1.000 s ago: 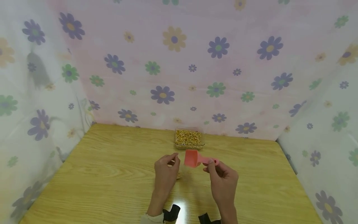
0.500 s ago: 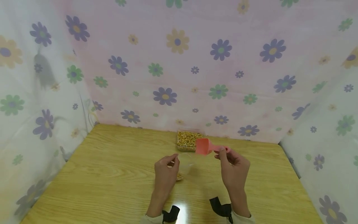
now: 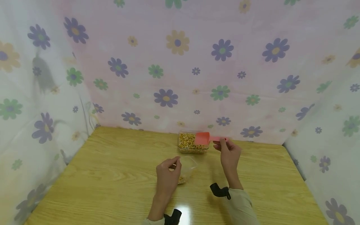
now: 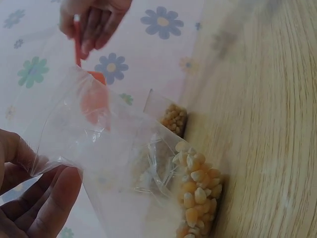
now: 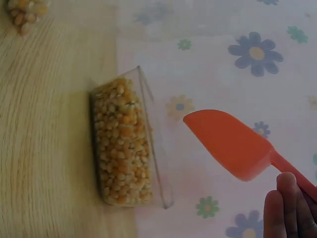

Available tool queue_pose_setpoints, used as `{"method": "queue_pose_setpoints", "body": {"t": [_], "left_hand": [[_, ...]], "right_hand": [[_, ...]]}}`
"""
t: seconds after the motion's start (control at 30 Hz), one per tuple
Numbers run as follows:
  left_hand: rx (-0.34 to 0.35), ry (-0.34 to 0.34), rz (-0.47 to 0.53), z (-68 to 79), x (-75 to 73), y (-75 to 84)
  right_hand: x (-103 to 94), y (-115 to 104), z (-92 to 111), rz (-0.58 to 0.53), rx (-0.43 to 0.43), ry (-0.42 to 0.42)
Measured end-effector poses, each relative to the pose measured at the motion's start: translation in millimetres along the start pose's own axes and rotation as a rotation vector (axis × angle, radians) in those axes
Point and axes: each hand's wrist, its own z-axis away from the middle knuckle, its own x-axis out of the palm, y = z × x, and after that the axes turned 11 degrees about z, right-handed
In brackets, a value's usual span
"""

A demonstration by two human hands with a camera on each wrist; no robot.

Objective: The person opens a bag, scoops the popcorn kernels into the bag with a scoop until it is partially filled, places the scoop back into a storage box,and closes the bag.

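Note:
My left hand (image 3: 167, 176) pinches the upper edge of a clear plastic bag (image 4: 114, 134) between thumb and fingers. Corn kernels (image 4: 198, 191) lie in the bottom of the bag, down at the table. By its handle, my right hand (image 3: 230, 154) holds a red-pink scoop (image 3: 203, 138). In the right wrist view the scoop is raised above the level of a clear glass container (image 5: 161, 171), which is well filled with corn kernels (image 5: 124, 144). Seen from the head, the scoop overlaps the right part of that container. The scoop's inside is hidden in the right wrist view.
The wood-grain table (image 3: 118, 175) carries the container near its back edge, with the bag nearer to me. A flowered cloth (image 3: 194, 62) hangs behind the table and along both sides. Black wrist mounts (image 3: 220, 191) sit at my sleeves.
My right hand has carried the scoop away from the bag, to the right and forward, over toward the container. The left hand stays nearly in place, still pinching the bag.

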Motion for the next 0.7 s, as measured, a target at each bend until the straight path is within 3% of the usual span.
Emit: {"method": "queue_pose_setpoints", "body": {"t": [0.17,0.33,0.47,0.7], "left_hand": [[-0.028,-0.007,0.017,-1.3,0.7,-0.1],[-0.012,-0.008,0.028,-2.1,1.0,-0.4],[0.014,-0.012,0.027,-2.5,1.3,-1.5],[0.02,-0.014,0.015,-1.4,0.1,-3.4]], "right_hand": [[10.8,19,-16,0.026,0.005,-0.027],[19.6,31,-26,0.07,0.02,-0.068],[24.9,35,-30,0.095,0.087,-0.088],[31.4,51,-29,0.02,0.252,-0.129]]}}
